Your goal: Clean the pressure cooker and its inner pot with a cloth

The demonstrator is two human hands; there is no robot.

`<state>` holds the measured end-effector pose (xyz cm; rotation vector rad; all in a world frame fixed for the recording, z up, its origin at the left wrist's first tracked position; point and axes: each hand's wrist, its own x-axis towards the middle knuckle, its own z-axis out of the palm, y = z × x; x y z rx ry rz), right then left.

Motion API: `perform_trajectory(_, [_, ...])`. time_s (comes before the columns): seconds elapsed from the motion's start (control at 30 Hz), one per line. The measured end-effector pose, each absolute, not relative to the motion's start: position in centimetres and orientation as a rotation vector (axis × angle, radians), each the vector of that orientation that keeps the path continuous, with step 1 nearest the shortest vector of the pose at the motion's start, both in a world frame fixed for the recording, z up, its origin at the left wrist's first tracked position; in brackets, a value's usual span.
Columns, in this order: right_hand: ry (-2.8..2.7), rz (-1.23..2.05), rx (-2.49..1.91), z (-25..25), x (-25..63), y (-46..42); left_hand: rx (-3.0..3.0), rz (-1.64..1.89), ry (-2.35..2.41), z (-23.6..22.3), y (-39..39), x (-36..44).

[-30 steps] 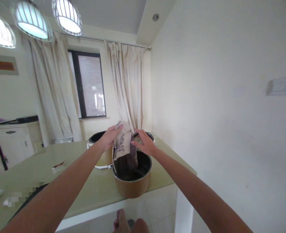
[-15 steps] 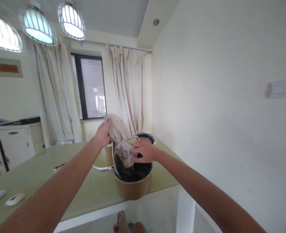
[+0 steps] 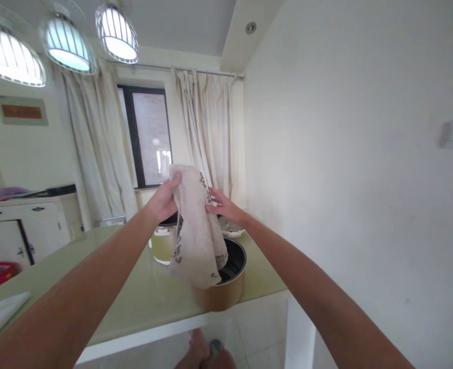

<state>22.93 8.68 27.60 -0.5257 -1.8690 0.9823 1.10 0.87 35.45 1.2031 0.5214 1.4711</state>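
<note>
My left hand (image 3: 163,199) is closed on the upper left edge of a beige towel (image 3: 193,225) with dark patterned edges. The towel hangs long and partly folded, its lower part in front of a golden inner pot (image 3: 220,298) with a dark inside. At the towel's right edge is my right hand (image 3: 226,207), fingers apart, the thumb touching the cloth. Near the front edge of the table stands the pot, its left rim hidden by the towel.
Behind the towel, a rice cooker body (image 3: 163,243) stands on the greenish table (image 3: 141,297). A lid-like part (image 3: 232,228) lies behind the pot. A white flat object (image 3: 3,313) is at the left. The wall (image 3: 345,205) rises close on the right.
The towel has come up out of the pot and hangs straighter, its lower part now outside the front rim. My right hand has moved up from the pot, its fingers spreading.
</note>
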Motion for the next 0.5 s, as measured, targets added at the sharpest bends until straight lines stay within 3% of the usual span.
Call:
perform_trajectory(0.13, [-1.930,1.342,-0.340,28.2,23.0,8.1,1.204,1.485,0.543,36.0,0.6,0.0])
perform_trajectory(0.27, [-1.911,1.452,-0.473,28.8,24.5,7.6,1.184,1.567,0.596,36.2,0.3,-1.0])
perform_trajectory(0.4, [-1.996,1.351,-0.641,30.8,27.1,7.5,1.164,1.704,0.672,36.5,0.2,-1.6])
perform_trajectory(0.5, [-2.114,1.025,-0.790,32.8,29.1,8.1,1.099,1.861,0.803,36.7,0.5,-2.1])
